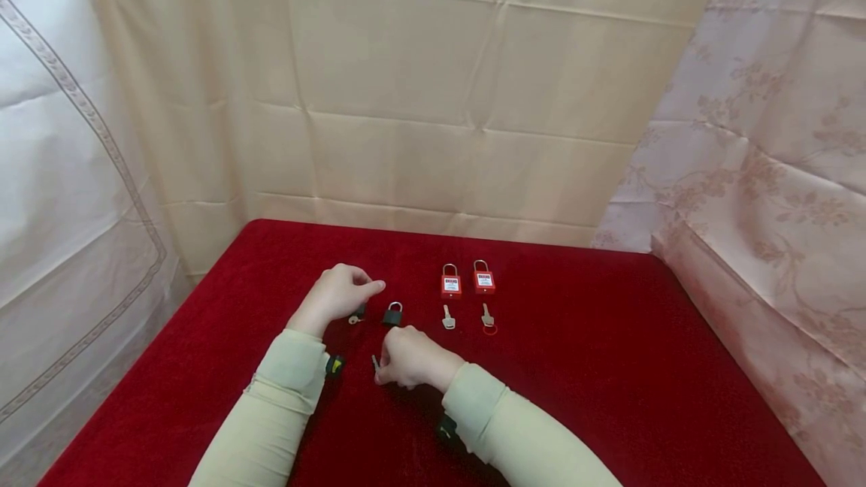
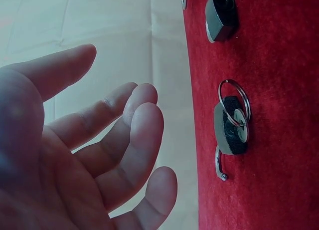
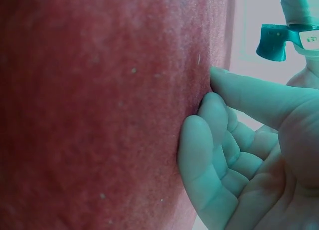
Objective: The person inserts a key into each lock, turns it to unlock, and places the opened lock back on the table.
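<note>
Above the red cloth of the bench (image 1: 575,367), the left hand (image 1: 341,295), loosely bent and with nothing in its grip, thumb and fingers well apart in the left wrist view. Nearest to it, a left black padlock (image 2: 232,142), mostly hidden by the hand in the head view; from the wrist, plain to see on its side with a shackle (image 2: 219,167) jutting out, a round-headed key (image 2: 242,125) and a metal ring (image 2: 228,82) at its end face. Key blade out of sight.

Just to the right, a second black padlock (image 1: 392,316), cut off by the top edge of the left wrist view.

Low at the cloth, nearer the person, the right hand (image 1: 414,358), narrow, with curled fingers. At the tips of thumb and forefinger, a loose key (image 1: 375,363), lower end covered; hidden from the right wrist view. Cannot tell whether pinched or merely touched.

Farther right, two red padlocks (image 1: 451,288) with label print too small to read, and before them two flat keys (image 1: 448,319), one with a red ring (image 1: 490,330). Under the right sleeve (image 1: 528,427), a half-hidden dark wrist device (image 1: 446,428).
</note>
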`<move>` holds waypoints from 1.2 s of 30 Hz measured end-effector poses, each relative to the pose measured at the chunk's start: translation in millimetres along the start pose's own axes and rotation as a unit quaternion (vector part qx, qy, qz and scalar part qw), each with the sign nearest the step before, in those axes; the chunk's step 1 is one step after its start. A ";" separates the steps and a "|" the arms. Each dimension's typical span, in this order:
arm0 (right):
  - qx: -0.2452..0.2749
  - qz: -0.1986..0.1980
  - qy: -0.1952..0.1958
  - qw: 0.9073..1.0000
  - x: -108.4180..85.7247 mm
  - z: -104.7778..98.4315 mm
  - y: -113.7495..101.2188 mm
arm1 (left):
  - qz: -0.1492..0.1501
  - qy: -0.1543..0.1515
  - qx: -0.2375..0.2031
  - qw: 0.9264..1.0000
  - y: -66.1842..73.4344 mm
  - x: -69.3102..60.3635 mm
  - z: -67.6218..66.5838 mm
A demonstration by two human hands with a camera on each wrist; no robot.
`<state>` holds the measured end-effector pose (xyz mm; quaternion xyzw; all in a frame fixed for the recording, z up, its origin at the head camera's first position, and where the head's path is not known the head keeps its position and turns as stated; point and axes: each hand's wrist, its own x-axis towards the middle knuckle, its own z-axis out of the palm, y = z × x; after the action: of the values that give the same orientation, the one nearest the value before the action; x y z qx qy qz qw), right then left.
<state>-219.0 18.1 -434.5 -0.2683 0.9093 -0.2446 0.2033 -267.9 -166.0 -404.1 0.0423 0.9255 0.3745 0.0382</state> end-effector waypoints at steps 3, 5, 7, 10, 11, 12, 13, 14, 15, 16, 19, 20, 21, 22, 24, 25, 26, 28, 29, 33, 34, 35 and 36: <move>0.004 -0.004 -0.005 1.000 0.2 -0.3 0.1 | 0.002 0.001 0.000 1.000 0.3 -0.2 -0.2; 0.004 -0.007 -0.007 1.000 0.0 -0.8 -0.4 | 0.002 0.002 0.001 1.000 0.5 0.0 -0.5; -0.004 -0.010 -0.010 1.000 -0.4 -1.2 -1.4 | 0.001 0.002 0.001 1.000 0.2 0.2 -0.6; -0.023 -0.017 -0.014 0.999 -1.1 -1.6 -2.9 | 0.000 0.001 0.001 1.000 -0.2 0.6 -1.0; -0.028 -0.019 -0.015 0.999 -1.2 -1.6 -3.3 | -0.001 0.000 0.001 1.000 -0.3 0.5 -1.0; -0.033 -0.021 -0.016 0.999 -1.3 -1.6 -3.5 | -0.001 0.000 0.000 1.000 -0.6 0.4 -1.0; -0.035 -0.022 -0.017 0.999 -1.2 -1.5 -3.6 | -0.002 -0.001 0.000 1.000 -0.5 0.1 -1.1; -0.036 -0.023 -0.017 0.999 -1.2 -1.3 -3.3 | -0.003 -0.001 0.000 1.000 -0.4 0.1 -1.3; -0.032 -0.024 -0.017 0.999 -1.0 -1.3 -2.8 | -0.003 -0.001 -0.001 1.000 -0.4 -0.1 -1.3; -0.026 -0.024 -0.018 0.999 -0.9 -1.3 -2.2 | -0.003 -0.001 -0.002 1.000 -0.4 -0.3 -1.3; 0.000 -0.025 -0.017 1.000 -0.9 -1.6 -0.2 | -0.001 -0.001 -0.003 1.000 0.3 -1.1 -1.1; 0.009 -0.027 -0.017 0.999 -0.9 -1.8 0.6 | 0.000 0.000 -0.004 1.000 0.6 -1.1 -1.1; 0.022 -0.027 -0.018 0.999 -1.0 -2.4 1.4 | 0.001 0.000 -0.005 1.000 0.7 -1.2 -1.0; 0.032 -0.029 -0.018 0.999 -1.3 -3.0 2.1 | 0.002 0.000 -0.005 1.000 1.2 -1.3 -1.0; 0.053 -0.031 -0.019 0.998 -1.8 -4.4 3.7 | 0.003 0.001 -0.004 1.000 1.9 -1.3 -0.8; 0.063 -0.032 -0.021 0.997 -2.0 -5.4 4.7 | 0.003 0.000 -0.004 1.000 2.1 -1.3 -0.7; 0.072 -0.032 -0.022 0.997 -2.4 -6.3 5.5 | 0.003 0.001 -0.004 1.000 2.6 -1.4 -0.8; 0.089 -0.032 -0.023 0.995 -3.2 -8.3 7.4 | 0.004 0.000 -0.002 1.000 2.9 -1.7 -0.3; 0.095 -0.033 -0.022 0.995 -3.8 -9.4 8.2 | 0.003 0.000 -0.002 1.000 3.0 -1.8 0.0; 0.116 -0.037 -0.006 0.993 -5.4 -13.4 12.7 | 0.000 -0.001 -0.004 1.000 4.0 -2.3 0.8; 0.123 -0.038 0.002 0.992 -5.8 -14.6 14.2 | 0.004 -0.001 -0.004 1.000 4.3 -2.1 0.8; 0.129 -0.039 0.009 0.991 -6.4 -16.1 15.9 | 0.005 0.000 -0.003 1.000 4.7 -2.0 0.8; 0.137 -0.040 0.016 0.990 -6.8 -17.6 18.0 | 0.007 -0.001 -0.004 1.000 5.3 -1.8 0.8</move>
<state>-229.5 41.2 -428.8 -0.2701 0.8589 -0.3791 0.2137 -265.7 -161.8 -401.0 0.0490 0.9236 0.3784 0.0362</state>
